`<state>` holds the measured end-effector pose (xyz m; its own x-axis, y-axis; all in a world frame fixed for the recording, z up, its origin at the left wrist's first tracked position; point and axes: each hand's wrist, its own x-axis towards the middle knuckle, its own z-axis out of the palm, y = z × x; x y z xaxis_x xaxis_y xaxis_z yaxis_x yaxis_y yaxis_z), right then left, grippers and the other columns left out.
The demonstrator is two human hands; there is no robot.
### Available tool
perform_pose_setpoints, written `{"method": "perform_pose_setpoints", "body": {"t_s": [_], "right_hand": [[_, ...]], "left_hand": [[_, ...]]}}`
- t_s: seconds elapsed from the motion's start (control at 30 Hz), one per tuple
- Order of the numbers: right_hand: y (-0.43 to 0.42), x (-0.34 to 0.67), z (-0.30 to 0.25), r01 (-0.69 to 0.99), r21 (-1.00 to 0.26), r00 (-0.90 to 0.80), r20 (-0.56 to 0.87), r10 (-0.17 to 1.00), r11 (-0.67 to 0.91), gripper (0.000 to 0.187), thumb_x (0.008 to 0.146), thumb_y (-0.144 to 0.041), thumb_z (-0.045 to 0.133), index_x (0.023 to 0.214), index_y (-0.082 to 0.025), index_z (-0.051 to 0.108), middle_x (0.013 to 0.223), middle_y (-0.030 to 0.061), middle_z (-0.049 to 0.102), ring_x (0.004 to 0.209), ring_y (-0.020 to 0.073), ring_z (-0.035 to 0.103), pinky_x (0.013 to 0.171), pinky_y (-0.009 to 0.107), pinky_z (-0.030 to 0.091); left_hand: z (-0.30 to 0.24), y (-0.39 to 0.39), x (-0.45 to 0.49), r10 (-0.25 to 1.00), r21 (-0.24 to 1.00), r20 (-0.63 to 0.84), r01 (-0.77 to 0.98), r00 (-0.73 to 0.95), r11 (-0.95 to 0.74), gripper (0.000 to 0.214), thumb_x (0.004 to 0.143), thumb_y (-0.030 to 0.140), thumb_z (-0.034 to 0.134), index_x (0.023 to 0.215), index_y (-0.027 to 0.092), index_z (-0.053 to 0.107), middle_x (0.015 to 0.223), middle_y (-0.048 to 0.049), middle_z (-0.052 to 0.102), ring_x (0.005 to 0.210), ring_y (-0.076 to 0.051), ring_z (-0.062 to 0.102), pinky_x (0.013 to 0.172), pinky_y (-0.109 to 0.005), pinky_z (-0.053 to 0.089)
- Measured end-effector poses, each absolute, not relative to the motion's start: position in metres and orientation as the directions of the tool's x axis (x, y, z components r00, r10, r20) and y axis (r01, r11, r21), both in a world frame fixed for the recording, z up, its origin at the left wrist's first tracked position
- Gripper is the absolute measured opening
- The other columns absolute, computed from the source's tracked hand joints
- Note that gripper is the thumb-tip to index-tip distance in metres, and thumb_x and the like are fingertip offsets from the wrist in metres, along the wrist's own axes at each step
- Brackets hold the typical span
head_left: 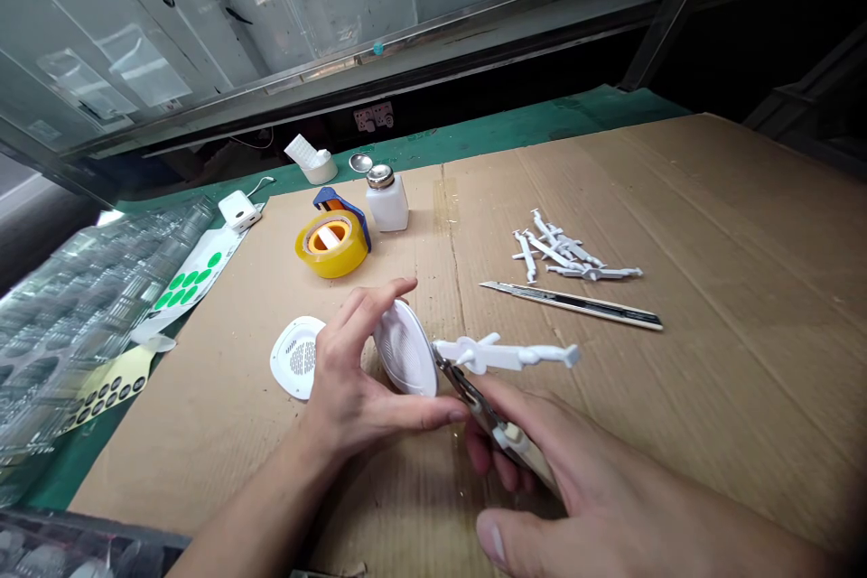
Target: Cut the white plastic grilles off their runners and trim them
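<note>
My left hand (pixel 352 379) grips a white oval plastic grille part (pixel 405 349), held on edge above the cardboard. A white plastic sprue (pixel 505 352) sticks out to the right from that part. My right hand (pixel 542 461) is closed on a pair of metal cutters (pixel 474 402), whose jaws sit at the joint between the part and the sprue. A second white oval grille part (pixel 296 358) lies flat on the cardboard just left of my left hand.
A pile of cut white sprues (pixel 565 255) and a utility knife (pixel 573 303) lie to the right on the cardboard sheet (pixel 711 307). A yellow tape dispenser (pixel 333 240), a white pump bottle (pixel 386 197), sticker sheets (pixel 186 280) and clear plastic trays (pixel 60 316) are at left.
</note>
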<state>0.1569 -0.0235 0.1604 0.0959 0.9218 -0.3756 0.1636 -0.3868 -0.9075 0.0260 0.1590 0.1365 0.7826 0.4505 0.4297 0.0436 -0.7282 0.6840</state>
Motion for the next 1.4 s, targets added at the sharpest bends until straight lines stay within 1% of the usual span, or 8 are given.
{"method": "perform_pose_setpoints", "body": {"t_s": [0.1,0.4,0.67,0.9,1.0,1.17,1.3,1.4], "right_hand": [[-0.023,0.158,0.162,0.166,-0.901,0.069,-0.396,0.916,-0.402,0.040,0.071,-0.027,0.067,0.109,-0.022,0.056,0.094,0.0025,0.062,0.081,0.0182,0.056,0.064,0.028,0.041],[-0.021,0.156,0.163,0.290,-0.876,0.089,-0.376,0.922,-0.385,0.026,0.073,-0.022,0.059,0.098,-0.024,0.053,0.085,-0.0020,0.059,0.073,0.0162,0.054,0.061,0.028,0.040],[-0.021,0.153,0.144,0.250,-0.927,0.159,-0.244,0.957,-0.278,0.018,0.081,-0.023,0.059,0.099,-0.023,0.055,0.089,-0.0003,0.062,0.079,0.0183,0.057,0.070,0.031,0.044],[-0.014,0.150,0.133,0.057,-0.978,0.177,-0.189,0.966,-0.202,0.009,0.086,-0.030,0.056,0.086,-0.022,0.053,0.076,-0.0008,0.058,0.067,0.0158,0.050,0.060,0.029,0.037],[-0.011,0.150,0.132,-0.039,-0.983,0.173,-0.184,0.968,-0.180,0.018,0.090,-0.038,0.056,0.087,-0.020,0.053,0.075,-0.0015,0.052,0.066,0.0134,0.044,0.061,0.027,0.036],[-0.007,0.148,0.131,-0.278,-0.925,0.095,-0.295,0.951,-0.259,0.039,0.088,-0.057,0.062,0.091,-0.020,0.049,0.063,-0.0074,0.039,0.047,0.0069,0.030,0.042,0.022,0.023],[-0.005,0.149,0.129,-0.464,-0.848,0.038,-0.309,0.950,-0.257,0.045,0.081,-0.056,0.071,0.091,-0.021,0.045,0.062,-0.0098,0.037,0.044,0.0036,0.023,0.038,0.018,0.016],[-0.003,0.154,0.131,-0.582,-0.782,0.050,-0.308,0.950,-0.223,0.049,0.075,-0.051,0.078,0.089,-0.022,0.041,0.059,-0.0119,0.035,0.044,0.0034,0.022,0.039,0.017,0.016]], "left_hand": [[0.137,0.158,0.026,0.448,0.677,0.428,0.050,0.785,-0.734,0.095,0.054,0.063,0.087,0.135,0.026,0.054,0.116,-0.0081,0.064,0.101,-0.025,0.061,0.084,-0.038,0.052],[0.139,0.157,0.027,0.452,0.667,0.422,0.067,0.786,-0.742,0.093,0.054,0.061,0.088,0.134,0.025,0.055,0.114,-0.0063,0.064,0.098,-0.023,0.059,0.081,-0.036,0.051],[0.139,0.158,0.025,0.460,0.648,0.392,0.116,0.797,-0.753,0.095,0.053,0.067,0.085,0.133,0.024,0.055,0.112,-0.0071,0.065,0.099,-0.025,0.061,0.080,-0.038,0.051],[0.137,0.160,0.029,0.489,0.676,0.313,0.170,0.814,-0.717,0.092,0.056,0.063,0.086,0.134,0.029,0.053,0.120,-0.0052,0.065,0.106,-0.025,0.062,0.082,-0.037,0.055],[0.138,0.159,0.032,0.503,0.684,0.295,0.189,0.812,-0.705,0.087,0.057,0.061,0.086,0.132,0.028,0.055,0.123,-0.0052,0.065,0.106,-0.025,0.062,0.084,-0.038,0.056],[0.137,0.157,0.034,0.545,0.692,0.246,0.248,0.802,-0.678,0.082,0.061,0.062,0.083,0.129,0.026,0.057,0.122,-0.0080,0.065,0.105,-0.027,0.063,0.084,-0.041,0.057],[0.134,0.158,0.035,0.577,0.727,0.206,0.271,0.791,-0.631,0.081,0.065,0.060,0.082,0.133,0.025,0.054,0.124,-0.0106,0.063,0.108,-0.028,0.063,0.085,-0.042,0.058],[0.134,0.158,0.035,0.577,0.740,0.192,0.270,0.794,-0.617,0.079,0.066,0.059,0.081,0.132,0.025,0.054,0.122,-0.0101,0.064,0.111,-0.029,0.062,0.083,-0.042,0.059]]}}
